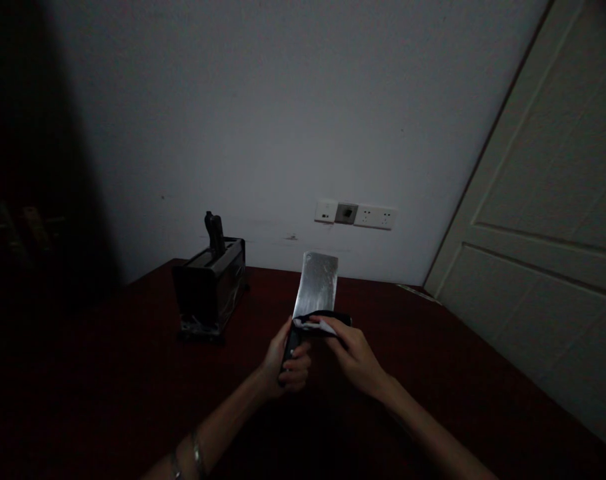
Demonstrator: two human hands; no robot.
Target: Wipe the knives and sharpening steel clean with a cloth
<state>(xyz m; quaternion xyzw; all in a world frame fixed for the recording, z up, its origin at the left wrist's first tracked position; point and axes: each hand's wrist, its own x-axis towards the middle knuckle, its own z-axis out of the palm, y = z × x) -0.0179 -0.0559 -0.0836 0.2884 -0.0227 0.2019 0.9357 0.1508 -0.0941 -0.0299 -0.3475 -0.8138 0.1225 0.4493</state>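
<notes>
A cleaver (317,283) with a broad metal blade and a black handle points up and away from me. My left hand (285,360) is wrapped round its handle. My right hand (350,347) is closed on a dark cloth (333,315) with a white part. The cloth lies across the lower end of the blade, near the handle, and hides that part of the metal. Pale streaks and smudges show on the blade.
To the left on the dark red table (267,293) stands a black knife block (207,287) with dark handles sticking out of its top. Behind, the wall carries socket plates (355,215). A pale panelled door (543,233) rises at the right.
</notes>
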